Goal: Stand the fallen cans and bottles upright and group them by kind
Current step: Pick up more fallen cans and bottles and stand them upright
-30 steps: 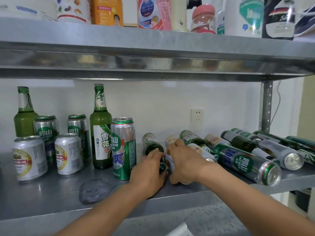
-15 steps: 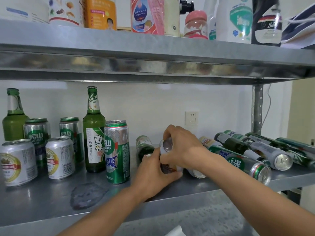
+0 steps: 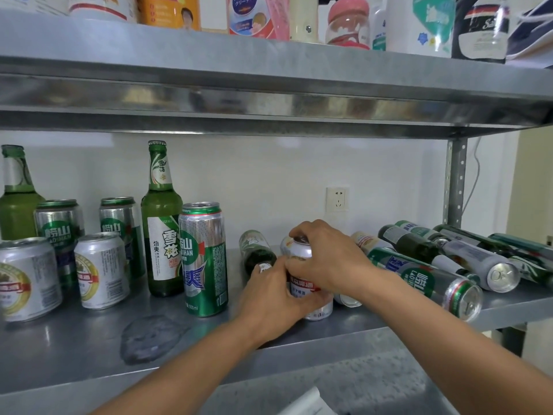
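A short white can (image 3: 299,253) stands nearly upright at the middle of the steel shelf (image 3: 74,351). My right hand (image 3: 326,259) grips its top and side; my left hand (image 3: 272,298) holds its lower part. A green bottle (image 3: 256,250) lies just behind my left hand. To the right lie a tall green can (image 3: 419,280), a silver can (image 3: 484,265), dark bottles (image 3: 410,241) and another white can (image 3: 366,241). On the left stand a tall green can (image 3: 205,259), a green bottle (image 3: 163,223), two more tall cans (image 3: 119,226), two short white cans (image 3: 100,274) and a second bottle (image 3: 16,193).
A dark smear (image 3: 149,336) marks the shelf front left of centre. The upper shelf (image 3: 269,79) hangs low overhead, loaded with household bottles. A wall socket (image 3: 337,199) sits behind. A perforated upright post (image 3: 454,181) bounds the right side.
The short white can lay on its side between both hands a second ago. Both hands have tipped it up, and it now stands nearly upright on the shelf.
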